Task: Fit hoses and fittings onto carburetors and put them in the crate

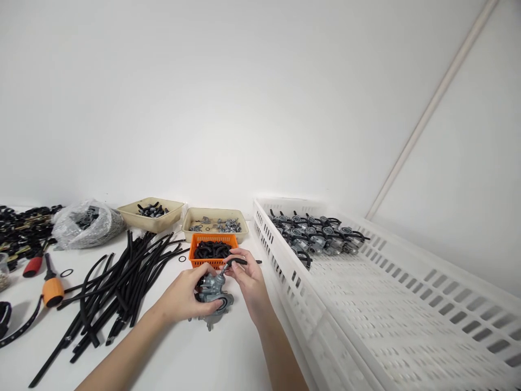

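Note:
A grey metal carburetor (212,290) is gripped by my left hand (189,293), its thumb across the round opening and the fingers behind the body. My right hand (248,279) pinches a short black rubber hose (238,262) at the carburetor's upper outlet. The hose's near end meets the metal spout; how far it sits on the spout I cannot tell. Just behind both hands stands an orange basket (196,263) holding short black hose pieces (211,250).
Long black tubes (126,288) lie heaped at left, near an orange-handled tool (52,290) and a red handle (33,266). Beige trays (185,225) of small parts and a plastic bag (67,228) stand behind. A white crate (280,260) at right holds several carburetors (311,233).

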`<state>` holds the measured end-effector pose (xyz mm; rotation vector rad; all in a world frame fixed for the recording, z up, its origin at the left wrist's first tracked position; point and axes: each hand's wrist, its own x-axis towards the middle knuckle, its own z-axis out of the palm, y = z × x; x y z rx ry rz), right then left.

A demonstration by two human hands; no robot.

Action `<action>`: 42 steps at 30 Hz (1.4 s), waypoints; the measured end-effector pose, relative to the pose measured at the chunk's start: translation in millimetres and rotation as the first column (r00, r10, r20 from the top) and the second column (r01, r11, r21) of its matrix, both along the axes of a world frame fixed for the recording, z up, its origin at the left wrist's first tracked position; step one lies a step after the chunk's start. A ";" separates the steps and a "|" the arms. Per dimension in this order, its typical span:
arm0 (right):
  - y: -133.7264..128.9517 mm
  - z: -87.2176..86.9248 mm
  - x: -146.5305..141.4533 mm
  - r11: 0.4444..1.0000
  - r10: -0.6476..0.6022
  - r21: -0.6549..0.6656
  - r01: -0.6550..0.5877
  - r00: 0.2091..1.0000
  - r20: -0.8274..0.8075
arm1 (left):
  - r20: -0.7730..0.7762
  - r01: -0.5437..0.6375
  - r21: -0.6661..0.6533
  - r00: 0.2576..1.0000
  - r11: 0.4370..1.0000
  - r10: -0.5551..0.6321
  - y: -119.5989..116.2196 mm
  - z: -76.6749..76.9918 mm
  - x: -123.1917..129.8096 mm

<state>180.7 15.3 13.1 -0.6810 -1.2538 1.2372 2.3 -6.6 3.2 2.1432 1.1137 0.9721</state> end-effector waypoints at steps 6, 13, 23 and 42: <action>-1.9 0.7 -1.5 0.999 0.035 0.037 -0.036 0.999 0.025 | 0.012 0.013 -0.009 1.000 1.000 -0.012 0.0 0.1 0.3; -3.4 2.2 -5.6 0.995 0.013 0.095 -0.015 1.000 0.022 | -0.007 0.001 0.002 1.000 1.000 -0.001 -0.1 1.7 0.2; -10.3 5.0 -3.1 0.978 0.059 0.178 -0.105 0.967 0.247 | 0.008 0.007 0.012 1.000 1.000 -0.007 1.1 -0.7 -0.2; -19.7 16.0 -0.6 0.978 -0.166 0.184 0.099 0.903 0.397 | 0.020 0.000 0.005 1.000 1.000 0.000 1.9 -0.6 -0.2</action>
